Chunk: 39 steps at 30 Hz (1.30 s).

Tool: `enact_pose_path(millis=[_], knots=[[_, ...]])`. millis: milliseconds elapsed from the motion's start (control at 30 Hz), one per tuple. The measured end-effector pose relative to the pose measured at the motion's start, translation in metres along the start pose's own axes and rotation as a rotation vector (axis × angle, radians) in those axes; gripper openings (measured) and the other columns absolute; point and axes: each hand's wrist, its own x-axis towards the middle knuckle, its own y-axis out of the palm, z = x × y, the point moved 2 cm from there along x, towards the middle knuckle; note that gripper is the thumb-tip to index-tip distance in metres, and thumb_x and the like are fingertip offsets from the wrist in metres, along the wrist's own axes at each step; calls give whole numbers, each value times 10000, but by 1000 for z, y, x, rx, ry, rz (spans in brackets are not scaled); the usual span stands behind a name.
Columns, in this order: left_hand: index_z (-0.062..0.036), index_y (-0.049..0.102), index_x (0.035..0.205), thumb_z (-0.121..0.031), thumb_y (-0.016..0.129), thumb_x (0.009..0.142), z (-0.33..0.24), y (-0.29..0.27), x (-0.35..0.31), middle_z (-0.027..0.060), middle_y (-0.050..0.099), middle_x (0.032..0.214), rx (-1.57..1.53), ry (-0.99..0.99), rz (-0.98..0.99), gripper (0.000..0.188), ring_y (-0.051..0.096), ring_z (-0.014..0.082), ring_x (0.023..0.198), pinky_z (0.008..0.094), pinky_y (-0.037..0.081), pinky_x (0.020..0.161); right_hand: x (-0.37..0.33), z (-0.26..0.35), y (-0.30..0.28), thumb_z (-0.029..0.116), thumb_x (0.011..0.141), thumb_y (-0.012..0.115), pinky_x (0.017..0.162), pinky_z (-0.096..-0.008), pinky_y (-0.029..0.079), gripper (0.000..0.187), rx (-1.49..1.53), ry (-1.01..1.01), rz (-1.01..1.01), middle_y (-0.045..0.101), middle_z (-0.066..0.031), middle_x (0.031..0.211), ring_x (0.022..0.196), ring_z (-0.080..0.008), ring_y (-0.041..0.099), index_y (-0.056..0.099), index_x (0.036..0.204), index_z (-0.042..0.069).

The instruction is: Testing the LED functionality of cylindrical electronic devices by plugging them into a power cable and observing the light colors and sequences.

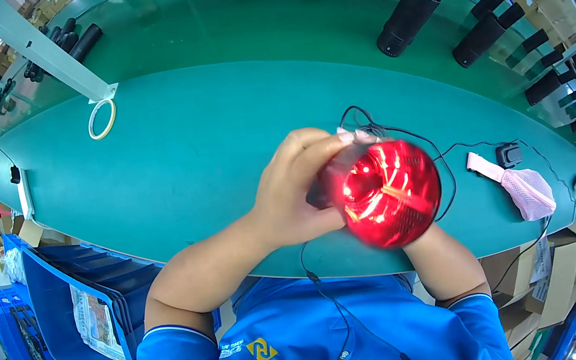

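- Red-glowing round device (391,193) held up close under the head camera, above the near edge of the green table (176,166), its lit face turned up toward the viewer
- Left hand (296,186) wraps over the dark body on the device's left side, fingers (313,148) curled across the top and closed on it, fingertips reaching the upper rim
- Right hand is almost wholly hidden beneath the device; only the right forearm (443,261) shows rising to it, so it looks to be supporting from below, but how its fingers sit I cannot tell
- Black cable (399,131) loops on the table just behind the device and trails off right toward a small black adapter (509,154)
- Pink mesh cap (525,189) lies right of the device, well apart from both hands
- Tape ring (103,119) sits far off to the left; black cylinders (409,18) stand in a row at the far side
- Judging from the hold, a good check here calls for a steady two-handed grip, the glowing face kept square to the eyes, and the cable left slack so it does not tug the device sideways
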Motion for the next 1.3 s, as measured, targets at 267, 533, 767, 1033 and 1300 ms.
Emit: enact_pose_path(millis=[267, 533, 767, 1033, 1300], knots=[[-117, 551, 1200, -153, 822, 551, -8, -4, 8, 59, 546, 1060, 164, 228, -23, 704, 539, 220, 888, 319, 460, 746, 2, -2, 0, 113, 618, 782, 878, -379, 435, 673, 163, -61, -79, 583, -128, 1184, 1016, -287, 570, 468, 1212, 65], [-124, 570, 1175, -182, 835, 545, -8, -4, 6, 56, 550, 1044, 168, 213, -23, 685, 535, 213, 878, 307, 456, 732, -1, -3, 0, 110, 621, 775, 880, -388, 438, 675, 221, 34, -34, 580, -136, 1184, 1027, -289, 559, 460, 1218, 77], [-126, 575, 1165, -193, 836, 547, -7, -4, 6, 52, 549, 1025, 170, 212, -15, 674, 533, 209, 864, 302, 454, 722, -1, -6, 1, 106, 627, 770, 882, -388, 438, 671, 218, -31, -33, 579, -135, 1184, 1034, -293, 549, 457, 1220, 85], [-128, 574, 1164, -198, 834, 539, -7, -4, 6, 50, 551, 1006, 188, 232, -24, 681, 533, 207, 849, 298, 450, 711, 3, -2, 0, 107, 639, 763, 877, -386, 441, 656, 137, -126, -70, 584, -139, 1175, 1026, -289, 555, 457, 1218, 83], [-132, 586, 1152, -193, 825, 543, -9, -3, 6, 48, 552, 994, 191, 227, -34, 658, 535, 207, 840, 295, 448, 708, 4, 3, -2, 105, 664, 747, 864, -379, 449, 623, 135, -144, -82, 585, -147, 1176, 1018, -285, 558, 458, 1215, 80]])
